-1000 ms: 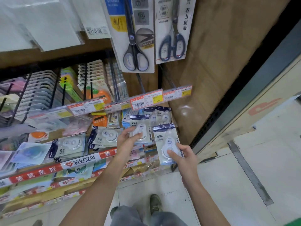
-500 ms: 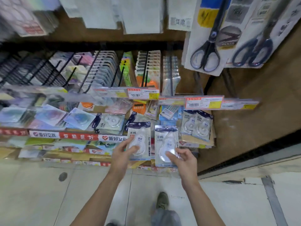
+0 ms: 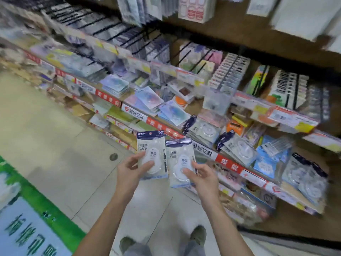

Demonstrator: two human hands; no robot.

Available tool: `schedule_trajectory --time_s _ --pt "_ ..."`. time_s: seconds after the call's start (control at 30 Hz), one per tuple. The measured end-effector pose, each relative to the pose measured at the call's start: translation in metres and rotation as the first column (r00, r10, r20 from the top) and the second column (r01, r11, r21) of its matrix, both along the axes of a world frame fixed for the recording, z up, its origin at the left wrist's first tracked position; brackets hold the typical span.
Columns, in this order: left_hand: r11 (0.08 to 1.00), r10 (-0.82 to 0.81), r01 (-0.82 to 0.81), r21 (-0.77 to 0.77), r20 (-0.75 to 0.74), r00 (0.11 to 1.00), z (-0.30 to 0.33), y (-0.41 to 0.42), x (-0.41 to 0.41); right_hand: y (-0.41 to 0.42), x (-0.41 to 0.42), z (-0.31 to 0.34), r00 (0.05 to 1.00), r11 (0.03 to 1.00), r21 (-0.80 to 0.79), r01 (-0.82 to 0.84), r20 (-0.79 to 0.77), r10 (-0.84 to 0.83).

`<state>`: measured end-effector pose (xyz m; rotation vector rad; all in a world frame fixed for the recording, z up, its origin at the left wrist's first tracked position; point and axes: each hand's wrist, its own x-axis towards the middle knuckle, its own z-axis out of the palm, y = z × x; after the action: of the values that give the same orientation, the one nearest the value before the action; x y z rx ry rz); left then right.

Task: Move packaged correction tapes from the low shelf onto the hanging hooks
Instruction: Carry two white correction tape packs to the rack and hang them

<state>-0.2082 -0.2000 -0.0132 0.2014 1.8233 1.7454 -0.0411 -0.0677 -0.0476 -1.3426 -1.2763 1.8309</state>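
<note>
My left hand (image 3: 130, 169) grips one packaged correction tape (image 3: 151, 145), a white dispenser in a clear pack with a dark blue header. My right hand (image 3: 203, 177) holds a second, matching pack (image 3: 180, 154) just to the right of it. Both packs are upright in front of me, over the floor and clear of the shelving. More packs of the same kind (image 3: 238, 148) lie on the low shelf (image 3: 228, 163) to the right. Black hanging hooks (image 3: 186, 54) stick out above the shelf, most loaded with stationery.
Price-tag rails (image 3: 287, 115) run along the hook row. Lower shelves hold boxes and bags (image 3: 245, 207). A green and blue floor sign (image 3: 27, 224) lies at the lower left. My shoes (image 3: 198, 234) stand on pale floor tiles (image 3: 55, 145). Much of the shelving is motion-blurred.
The view has swung left along the aisle. Both hands have drawn back from the low shelf, each carrying its pack, and the scissors display has left the view.
</note>
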Motion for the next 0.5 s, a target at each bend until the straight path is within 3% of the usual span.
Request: schedule_trajectory --time_s 0.5 --pt "0.919 0.394 -0.383 0.096 -0.143 0.908 0.048 -0.246 -0.202 -0.191 -0.271 0.054 0.9 0.912 0.143 -0.385 -0.161 0.406"
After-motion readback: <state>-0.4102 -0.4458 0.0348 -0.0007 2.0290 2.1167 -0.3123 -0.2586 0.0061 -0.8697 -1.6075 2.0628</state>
